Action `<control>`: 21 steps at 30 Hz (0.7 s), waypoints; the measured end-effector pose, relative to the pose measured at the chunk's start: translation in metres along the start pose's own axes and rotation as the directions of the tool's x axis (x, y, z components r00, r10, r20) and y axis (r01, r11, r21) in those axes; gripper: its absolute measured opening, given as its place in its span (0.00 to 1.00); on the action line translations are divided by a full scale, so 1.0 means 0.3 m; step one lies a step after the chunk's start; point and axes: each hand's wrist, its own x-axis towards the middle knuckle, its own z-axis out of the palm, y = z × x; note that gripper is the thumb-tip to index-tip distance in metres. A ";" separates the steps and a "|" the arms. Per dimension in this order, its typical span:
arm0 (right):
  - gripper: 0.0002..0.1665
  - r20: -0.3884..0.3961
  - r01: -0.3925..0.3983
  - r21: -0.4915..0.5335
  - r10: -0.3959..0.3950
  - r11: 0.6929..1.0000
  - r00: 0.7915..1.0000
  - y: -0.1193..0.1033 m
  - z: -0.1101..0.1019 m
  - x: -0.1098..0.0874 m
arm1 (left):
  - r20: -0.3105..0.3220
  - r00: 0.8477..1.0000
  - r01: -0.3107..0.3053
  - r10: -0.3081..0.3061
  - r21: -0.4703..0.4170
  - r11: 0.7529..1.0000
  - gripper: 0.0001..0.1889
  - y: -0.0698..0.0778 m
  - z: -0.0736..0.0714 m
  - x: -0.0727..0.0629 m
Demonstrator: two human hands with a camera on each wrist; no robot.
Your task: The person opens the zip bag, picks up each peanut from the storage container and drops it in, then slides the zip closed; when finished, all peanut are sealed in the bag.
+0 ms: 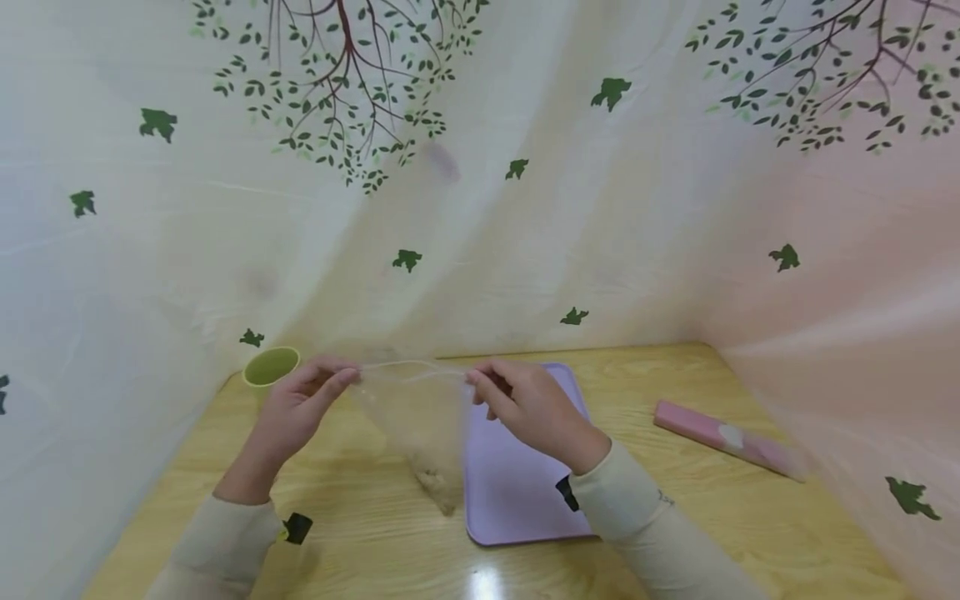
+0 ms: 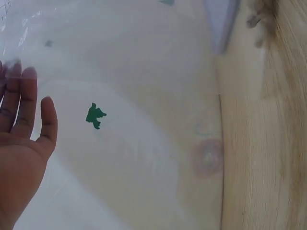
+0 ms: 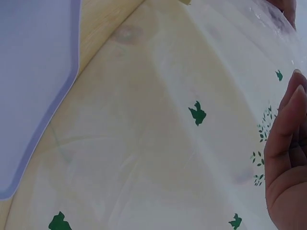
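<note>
A clear plastic bag hangs mouth-up between my two hands, its top edge stretched nearly level. My left hand pinches one top corner between thumb and fingers. At the opposite corner, my right hand pinches the edge the same way. Several small brownish pieces have gathered in the bag's lowest corner, blurred by the plastic. In the left wrist view the fingers show at the bag's edge. The right wrist view catches the thumb side of the right hand at the frame's edge.
A lilac tray lies on the wooden table, partly behind the right hand and sleeve. Beyond the left hand stands a yellow-green cup. A long pink box lies at the right. Pale printed curtains surround the table.
</note>
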 end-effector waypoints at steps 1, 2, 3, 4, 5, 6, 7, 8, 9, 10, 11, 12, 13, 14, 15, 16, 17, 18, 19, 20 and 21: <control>0.11 -0.015 0.001 0.004 -0.001 1.000 1.000 0.003 -0.001 0.000 | 0.015 1.000 -0.017 0.017 -0.011 1.000 0.08 -0.003 -0.004 0.004; 0.11 -0.028 0.003 0.007 -0.003 1.000 1.000 0.007 -0.001 0.000 | 0.028 0.999 -0.034 0.035 -0.034 0.999 0.08 -0.005 -0.009 0.007; 0.11 -0.042 0.008 0.012 -0.008 1.000 0.999 0.010 -0.001 0.000 | 0.035 0.998 -0.053 0.055 -0.064 0.997 0.08 -0.006 -0.014 0.009; 0.11 -0.054 0.014 0.017 -0.013 1.000 0.998 0.013 0.000 0.002 | 0.042 0.996 -0.070 0.074 -0.101 0.992 0.08 -0.007 -0.020 0.011; 0.10 -0.064 0.022 0.021 -0.021 1.000 0.998 0.015 0.001 0.003 | 0.047 0.995 -0.082 0.089 -0.140 0.987 0.08 -0.007 -0.027 0.012; 0.10 -0.074 0.029 0.025 -0.027 0.999 0.997 0.017 0.002 0.005 | 0.048 0.994 -0.091 0.100 -0.166 0.982 0.08 -0.005 -0.033 0.012; 0.10 -0.082 0.033 0.027 -0.031 0.999 0.996 0.019 0.003 0.006 | 0.047 0.993 -0.101 0.112 -0.183 0.978 0.08 -0.005 -0.038 0.011; 0.10 -0.088 0.038 0.032 -0.035 0.999 0.995 0.020 0.005 0.007 | 0.042 0.992 -0.111 0.122 -0.199 0.974 0.07 -0.006 -0.042 0.010; 0.10 -0.094 0.043 0.036 -0.039 0.998 0.995 0.021 0.007 0.008 | 0.036 0.990 -0.127 0.137 -0.204 0.971 0.07 -0.007 -0.045 0.008; 0.10 -0.098 0.052 0.038 -0.048 0.998 0.994 0.023 0.009 0.009 | 0.032 0.988 -0.138 0.148 -0.211 0.968 0.07 -0.009 -0.047 0.008; 0.09 -0.101 0.064 0.039 -0.060 0.997 0.993 0.024 0.012 0.009 | 0.028 0.986 -0.154 0.164 -0.222 0.963 0.07 -0.012 -0.048 0.007; 0.09 -0.104 0.081 0.038 -0.077 0.996 0.992 0.025 0.015 0.009 | 0.021 0.983 -0.173 0.183 -0.231 0.957 0.08 -0.015 -0.048 0.006; 0.08 -0.107 0.103 0.033 -0.099 0.994 0.989 0.026 0.018 0.008 | 0.015 0.979 -0.192 0.202 -0.241 0.951 0.08 -0.020 -0.047 0.005; 0.08 -0.111 0.129 0.021 -0.126 0.991 0.986 0.027 0.022 0.007 | 0.011 0.975 -0.211 0.220 -0.253 0.944 0.08 -0.024 -0.045 0.004; 0.08 -0.114 0.152 0.003 -0.150 0.988 0.982 0.027 0.025 0.005 | 0.007 0.973 -0.222 0.231 -0.259 0.940 0.09 -0.028 -0.044 0.003; 0.07 -0.118 0.176 -0.015 -0.176 0.984 0.977 0.027 0.028 0.004 | 0.004 0.971 -0.229 0.239 -0.269 0.935 0.09 -0.032 -0.042 0.003; 0.07 -0.122 0.193 -0.031 -0.195 0.981 0.973 0.027 0.030 0.002 | 0.002 0.970 -0.232 0.241 -0.273 0.934 0.09 -0.034 -0.041 0.002; 0.07 -0.125 0.205 -0.050 -0.210 0.977 0.970 0.026 0.031 0.002 | 0.003 0.972 -0.226 0.235 -0.265 0.937 0.10 -0.034 -0.041 0.001; 0.07 -0.127 0.213 -0.068 -0.220 0.975 0.967 0.027 0.033 0.001 | 0.008 0.975 -0.213 0.222 -0.254 0.944 0.10 -0.033 -0.041 0.000; 0.07 -0.130 0.213 -0.084 -0.222 0.974 0.966 0.028 0.034 0.001 | 0.018 0.979 -0.191 0.201 -0.237 0.952 0.09 -0.029 -0.041 -0.002; 0.07 -0.128 0.208 -0.094 -0.220 0.973 0.967 0.029 0.034 0.002 | 0.031 0.985 -0.161 0.171 -0.211 0.964 0.10 -0.025 -0.041 -0.003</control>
